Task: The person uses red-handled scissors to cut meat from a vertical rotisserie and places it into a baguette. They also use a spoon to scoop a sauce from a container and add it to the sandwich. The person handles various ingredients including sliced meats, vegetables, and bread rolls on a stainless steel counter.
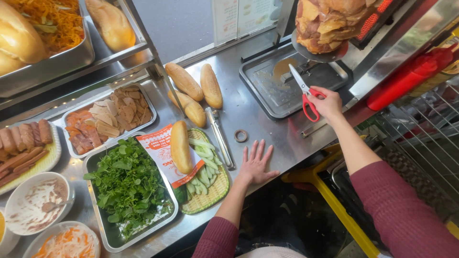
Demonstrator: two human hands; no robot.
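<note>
Red-handled scissors [304, 93] fill the right hand's [327, 103] fingers; left hand [255, 163] lies flat, fingers spread, near an orange-white paper wrapper [162, 154].

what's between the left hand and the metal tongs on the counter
In the head view, only bare steel counter lies between the left hand and the tongs.

Street-food sandwich stall: stainless counter [248, 112] loaded with baguettes [184, 81], tray of sliced cold cuts [107, 119], tray of green herbs [129, 186], basket of cucumber strips [205, 174], pickled carrot bowl [67, 241], stacked meat on a vertical grill [330, 21], pavement visible beyond.
</note>
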